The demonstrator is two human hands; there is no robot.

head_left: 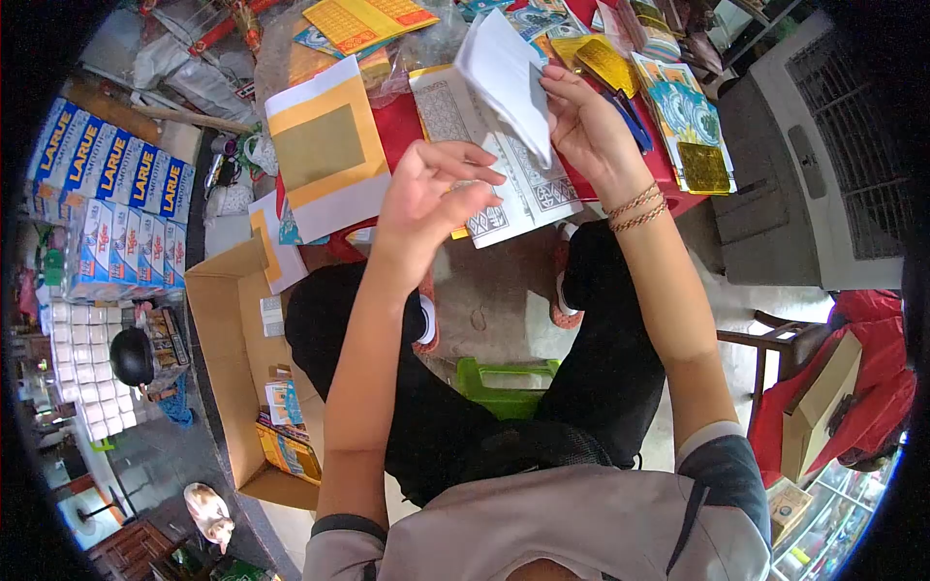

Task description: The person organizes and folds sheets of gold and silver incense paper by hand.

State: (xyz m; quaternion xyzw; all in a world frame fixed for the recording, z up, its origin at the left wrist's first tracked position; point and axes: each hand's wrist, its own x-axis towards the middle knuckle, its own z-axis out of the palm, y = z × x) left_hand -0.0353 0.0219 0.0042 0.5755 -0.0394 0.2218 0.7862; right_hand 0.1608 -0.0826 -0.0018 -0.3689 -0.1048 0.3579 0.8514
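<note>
Right hand (593, 134) pinches folded paper (504, 82) by its right edge, long axis pointing away; left hand (426, 198) (open, empty) sits lower-left.

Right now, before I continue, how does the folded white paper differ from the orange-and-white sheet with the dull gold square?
The folded white paper is held up in the right hand; the orange-and-white sheet lies on the red table.
The folded white paper looks plain; the orange-and-white sheet carries a gold square.
The folded white paper is tilted; the orange-and-white sheet lies flat.
Both show white areas.
</note>
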